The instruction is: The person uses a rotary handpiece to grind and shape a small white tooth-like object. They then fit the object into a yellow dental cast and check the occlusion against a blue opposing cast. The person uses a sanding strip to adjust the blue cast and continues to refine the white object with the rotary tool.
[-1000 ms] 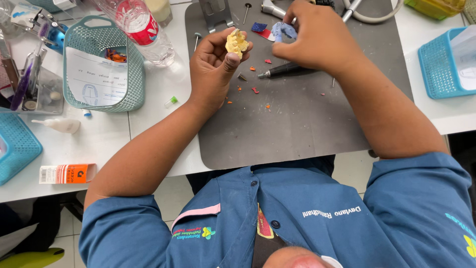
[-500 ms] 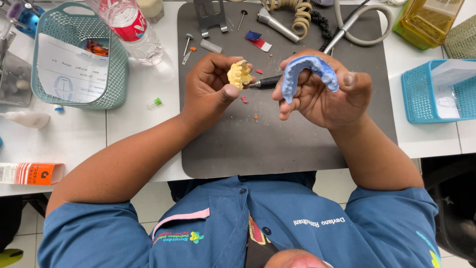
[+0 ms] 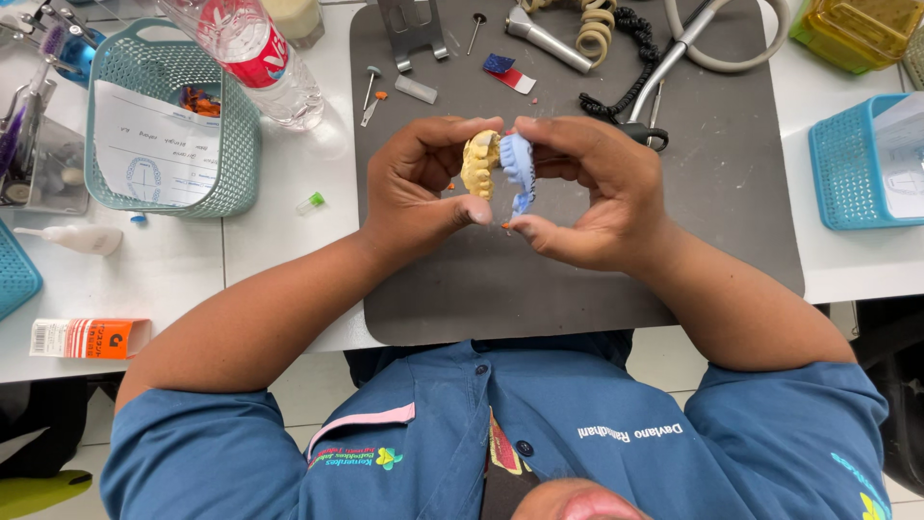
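My left hand point(image 3: 419, 188) grips a small yellow dental cast point(image 3: 478, 164) between thumb and fingers. My right hand point(image 3: 597, 188) grips a blue dental cast point(image 3: 518, 169). The two casts are pressed face to face, touching, held just above the dark grey mat point(image 3: 731, 202). Both hands meet over the middle of the mat.
A teal basket point(image 3: 226, 135) with a paper slip stands left, a clear bottle with a red label point(image 3: 255, 53) beside it. Small burs, a metal handpiece point(image 3: 547, 39), a coiled cord point(image 3: 592, 19) and a hose lie at the mat's far edge. A blue basket point(image 3: 837, 169) sits right, an orange box point(image 3: 87, 337) at the left.
My right hand picked the blue cast up from the mat's far side, then brought it left against the yellow cast. Both hands now meet over the mat.
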